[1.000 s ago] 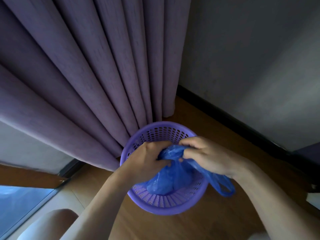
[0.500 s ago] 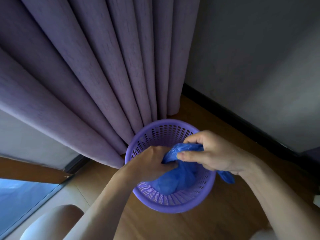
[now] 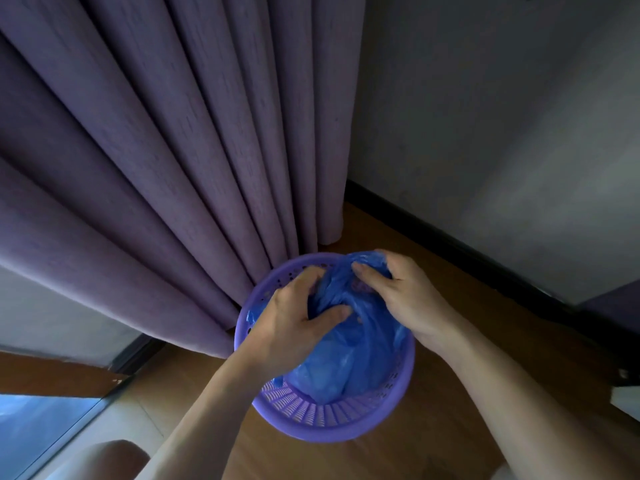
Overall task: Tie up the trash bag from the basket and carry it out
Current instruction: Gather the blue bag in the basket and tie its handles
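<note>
A round purple perforated basket (image 3: 325,422) stands on the wooden floor below me. A blue plastic trash bag (image 3: 349,362) sits inside it, its top gathered over the middle. My left hand (image 3: 294,327) grips the gathered plastic from the left, thumb pressed across the bag. From the right, my right hand (image 3: 405,299) clutches the bag's upper edge near the basket's far rim. A bit of blue plastic pokes over the left rim. The bag's contents are hidden.
Purple curtains (image 3: 173,150) hang right behind the basket. A grey wall with a dark skirting board (image 3: 467,240) runs along the right. A glass pane (image 3: 38,427) is at the lower left, my knee (image 3: 100,460) below, and a pale object (image 3: 627,396) at the right edge.
The bag's loose loop that hung over the right rim is now gathered in. My right hand has moved up toward the far rim; my left thumb now lies across the bag.
</note>
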A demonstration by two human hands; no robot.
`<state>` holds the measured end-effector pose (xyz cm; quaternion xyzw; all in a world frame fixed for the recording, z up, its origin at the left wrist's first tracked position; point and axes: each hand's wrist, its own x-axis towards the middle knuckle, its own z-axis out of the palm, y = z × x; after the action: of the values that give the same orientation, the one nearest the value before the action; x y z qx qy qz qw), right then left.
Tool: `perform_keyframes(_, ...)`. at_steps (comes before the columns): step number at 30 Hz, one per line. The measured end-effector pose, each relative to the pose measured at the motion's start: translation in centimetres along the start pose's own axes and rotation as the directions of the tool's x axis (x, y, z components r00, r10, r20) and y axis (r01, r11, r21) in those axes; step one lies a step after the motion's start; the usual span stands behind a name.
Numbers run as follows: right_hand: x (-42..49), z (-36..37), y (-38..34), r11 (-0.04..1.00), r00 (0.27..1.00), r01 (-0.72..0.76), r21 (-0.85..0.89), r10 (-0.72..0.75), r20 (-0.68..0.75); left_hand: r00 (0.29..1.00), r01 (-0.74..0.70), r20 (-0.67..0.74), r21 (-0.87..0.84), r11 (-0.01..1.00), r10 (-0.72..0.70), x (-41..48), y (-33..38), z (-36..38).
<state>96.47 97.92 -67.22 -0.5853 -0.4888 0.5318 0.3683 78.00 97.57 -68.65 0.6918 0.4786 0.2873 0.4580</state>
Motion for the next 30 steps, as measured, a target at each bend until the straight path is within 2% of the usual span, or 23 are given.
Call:
perform_keyframes(3,-0.1,0.2,0.1,0.996,0.997,-0.074,0.053,0.074,-0.012,0.993,-0.119,-0.031,-0.033,0.992,0.118,-0.4,0.6,0.1)
perform_keyframes(6,-0.2,0.4,0.0,0.991,0.992,-0.117,0.065,0.115,0.043,0.971,-0.232,-0.035,0.132,0.964,0.238,-0.4,0.9,-0.1)
perform_keyframes(13,-0.7,-0.5,-0.8,0.971,0.942,-0.166,-0.175,0.209,0.264,0.947,-0.309,-0.01,0.245,0.919,0.321,-0.5,0.8,-0.1)
perform_keyframes(15,-0.9,-0.6,-0.9,0.977,0.928,-0.206,-0.055,0.213,0.306,0.949,-0.294,-0.028,0.272,0.916,0.313,-0.5,0.9,0.1)
perform_keyframes(17,-1.3,-0.8,-1.4,0.96,0.913,-0.251,0.123,0.193,0.359,0.957,-0.242,-0.09,0.278,0.93,0.276,-0.6,1.1,0.3)
perform_keyframes(18,-1.4,-0.9,-1.7,0.96,0.898,-0.246,0.137,0.172,0.405,0.957,-0.22,-0.127,0.269,0.938,0.261,-0.7,1.2,0.3)
perform_keyframes(21,-1.8,-0.7,-2.1,0.99,0.87,-0.142,-0.017,0.133,0.474,0.976,-0.111,-0.17,0.131,0.985,0.132,-0.6,1.8,0.0)
perform_keyframes(24,-1.7,-0.4,-2.2,0.99,0.905,-0.126,-0.06,0.139,0.401,0.982,0.065,-0.172,-0.062,0.996,-0.074,-0.4,2.0,-0.2)
perform_keyframes(26,-1.6,-0.4,-2.2,0.993,0.928,-0.085,-0.083,0.109,0.355,0.967,0.166,-0.143,-0.273,0.948,-0.21,-0.5,2.2,-0.3)
perform_keyframes(28,-1.4,-0.6,-2.2,0.98,0.96,0.06,-0.192,-0.004,0.278,0.939,0.272,-0.056,-0.487,0.83,-0.34,-0.7,2.3,-0.6)
perform_keyframes(30,-1.1,-0.6,-2.0,0.95,0.963,0.177,-0.257,-0.113,0.244,0.915,0.359,0.062,-0.579,0.732,-0.399,-0.9,2.5,-0.9)
